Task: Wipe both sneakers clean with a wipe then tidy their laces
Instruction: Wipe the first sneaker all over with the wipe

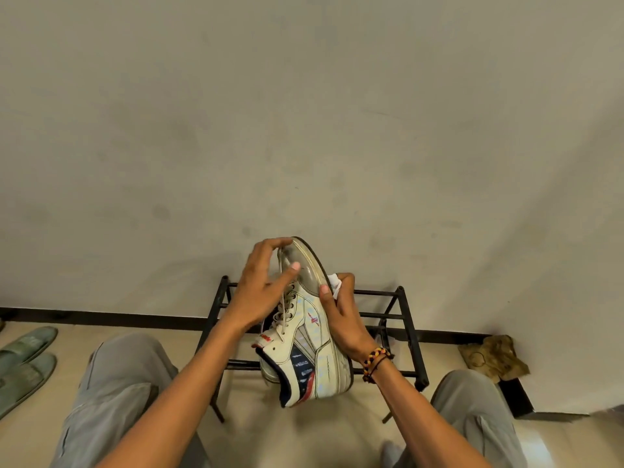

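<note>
No lettering on the sneaker [305, 336] can be read (its side print is blurred).

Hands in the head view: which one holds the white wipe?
The right hand, wearing the braided bracelet, presses the white wipe against the sneaker's sole; the left hand touches the toe.
</note>
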